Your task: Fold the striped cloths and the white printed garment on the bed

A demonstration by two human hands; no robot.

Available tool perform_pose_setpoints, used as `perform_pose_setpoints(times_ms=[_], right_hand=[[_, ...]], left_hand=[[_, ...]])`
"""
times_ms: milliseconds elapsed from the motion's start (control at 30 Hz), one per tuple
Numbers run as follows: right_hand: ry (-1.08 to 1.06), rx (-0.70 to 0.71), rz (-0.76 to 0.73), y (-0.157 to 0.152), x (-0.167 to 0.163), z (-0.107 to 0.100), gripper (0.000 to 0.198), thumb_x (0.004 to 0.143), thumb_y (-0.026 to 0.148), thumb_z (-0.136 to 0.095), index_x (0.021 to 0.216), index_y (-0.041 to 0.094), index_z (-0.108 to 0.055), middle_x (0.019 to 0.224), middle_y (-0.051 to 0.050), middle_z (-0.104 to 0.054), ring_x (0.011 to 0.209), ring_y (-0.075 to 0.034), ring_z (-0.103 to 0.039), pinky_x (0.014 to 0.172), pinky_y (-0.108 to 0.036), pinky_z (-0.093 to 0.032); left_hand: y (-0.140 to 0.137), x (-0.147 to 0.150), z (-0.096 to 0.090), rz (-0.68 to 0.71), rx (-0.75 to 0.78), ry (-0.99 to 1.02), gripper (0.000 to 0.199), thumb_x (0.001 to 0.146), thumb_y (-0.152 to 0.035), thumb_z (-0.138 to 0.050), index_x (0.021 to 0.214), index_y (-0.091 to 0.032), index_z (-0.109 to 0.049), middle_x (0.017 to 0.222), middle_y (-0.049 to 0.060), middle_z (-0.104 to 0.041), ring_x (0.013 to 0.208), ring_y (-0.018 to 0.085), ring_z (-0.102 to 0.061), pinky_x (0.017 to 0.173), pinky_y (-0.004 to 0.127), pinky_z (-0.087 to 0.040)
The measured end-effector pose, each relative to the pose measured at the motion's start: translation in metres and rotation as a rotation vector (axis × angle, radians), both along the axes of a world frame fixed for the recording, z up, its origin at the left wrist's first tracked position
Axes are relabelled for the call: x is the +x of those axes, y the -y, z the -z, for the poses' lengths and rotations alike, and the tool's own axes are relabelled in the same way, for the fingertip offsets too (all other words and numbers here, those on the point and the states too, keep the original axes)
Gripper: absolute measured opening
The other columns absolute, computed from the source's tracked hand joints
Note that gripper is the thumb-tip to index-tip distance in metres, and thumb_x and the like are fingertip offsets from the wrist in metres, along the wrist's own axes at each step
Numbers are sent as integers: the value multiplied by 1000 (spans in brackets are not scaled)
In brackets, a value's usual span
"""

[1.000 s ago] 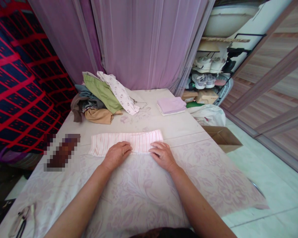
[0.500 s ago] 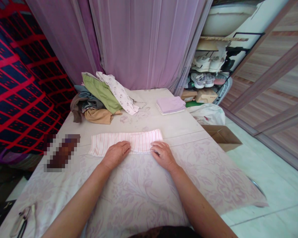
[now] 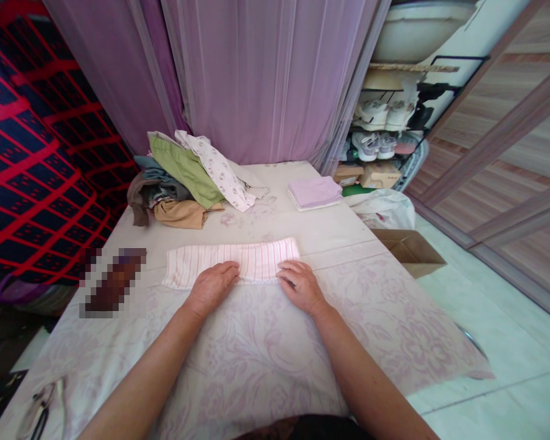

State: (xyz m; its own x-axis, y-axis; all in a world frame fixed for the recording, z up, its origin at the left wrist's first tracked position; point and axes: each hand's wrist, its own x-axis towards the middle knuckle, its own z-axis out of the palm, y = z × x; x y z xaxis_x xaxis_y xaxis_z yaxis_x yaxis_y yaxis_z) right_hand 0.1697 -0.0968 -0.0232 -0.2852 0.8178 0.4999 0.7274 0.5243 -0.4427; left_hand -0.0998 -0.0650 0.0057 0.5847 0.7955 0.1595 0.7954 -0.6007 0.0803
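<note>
A pink-and-white striped garment (image 3: 261,253) lies folded into a long narrow strip across the bed sheet. At the middle of its near edge is my left hand (image 3: 214,284), fingers curled over the fabric and closed on it. Further right along that same edge, my right hand (image 3: 300,284) grips the fabric, its thumb tucked low by the edge and the fingers on top. The strip's left end stretches out past my left hand and rests flat. What kind of garment it is cannot be told from the folds.
Rumpled clothes (image 3: 183,177) are heaped at the far left. A folded lilac cloth (image 3: 315,190) lies at the far right of the patterned sheet (image 3: 266,342). Near left are eyeglasses (image 3: 43,406). An open cardboard box (image 3: 407,250) and a shoe rack (image 3: 385,122) stand to the right.
Both hands and the striped garment look almost the same as before. The whole view has shifted very slightly.
</note>
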Motion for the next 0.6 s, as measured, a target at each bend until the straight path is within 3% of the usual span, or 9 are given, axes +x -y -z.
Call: perform_pose_setpoints(times_ms=[600], right_hand=[[26, 16, -26, 0, 1, -1, 21, 82, 13, -54, 89, 25, -70, 105, -5, -68, 105, -21, -58, 94, -40, -44]], left_hand=[[4, -8, 6, -5, 11, 29, 27, 95, -29, -42, 104, -20, -65, 116, 7, -67, 102, 20, -64, 90, 35, -52]])
